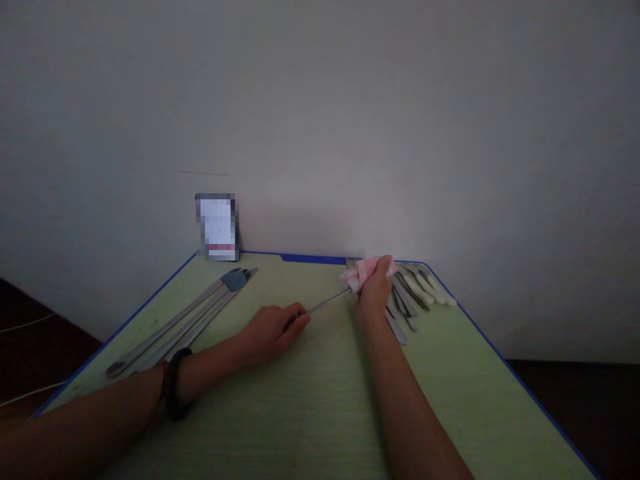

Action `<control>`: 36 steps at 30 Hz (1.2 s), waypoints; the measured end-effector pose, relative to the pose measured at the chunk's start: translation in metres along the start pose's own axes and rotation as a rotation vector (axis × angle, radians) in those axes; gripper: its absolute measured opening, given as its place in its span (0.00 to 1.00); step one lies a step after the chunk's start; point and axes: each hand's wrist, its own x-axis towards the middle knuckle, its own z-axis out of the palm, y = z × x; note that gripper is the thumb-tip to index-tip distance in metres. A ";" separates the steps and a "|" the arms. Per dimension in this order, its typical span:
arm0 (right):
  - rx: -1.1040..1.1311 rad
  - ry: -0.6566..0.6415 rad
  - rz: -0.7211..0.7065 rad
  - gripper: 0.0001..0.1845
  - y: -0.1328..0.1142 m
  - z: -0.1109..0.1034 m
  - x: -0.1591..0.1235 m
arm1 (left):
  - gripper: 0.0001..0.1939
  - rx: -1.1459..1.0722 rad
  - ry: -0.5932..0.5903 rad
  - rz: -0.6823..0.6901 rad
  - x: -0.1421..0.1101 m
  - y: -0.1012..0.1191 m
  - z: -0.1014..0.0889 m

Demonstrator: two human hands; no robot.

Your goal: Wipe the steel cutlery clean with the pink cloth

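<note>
the step in hand looks like wiping: a thin, straight grey metal tool spans the gap between the two hands, one end in the left hand, the other running into a crumpled pink-and-white soft cloth in the right hand. as i judge it, this move calls for a steady hold on the near end and even pressure through the cloth along the covered end, without bending the slender shaft.

the left hand is closed around the tool, thumb and forefinger pinched toward the shaft, the other fingers curled out of sight. the right hand is folded over the cloth, thumb on top; its fingertips are hidden, so i cannot tell how tightly they press. neither hand is released. the tool lies slantwise over the middle of the desk, a pale green top with a blue rim; its covered end cannot be seen.

left of the hands lies a slanting group of long, slender grey metal utensils, one with a broad blue-grey head. just beside the right hand, grey metal pieces fan out, with off-white handles near the right edge. at the far left, a blurred upright device with a lit screen stands against the pale wall.
</note>
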 end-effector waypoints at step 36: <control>0.036 -0.318 0.006 0.34 0.031 0.017 -0.036 | 0.18 -0.043 0.015 -0.052 0.002 -0.003 0.000</control>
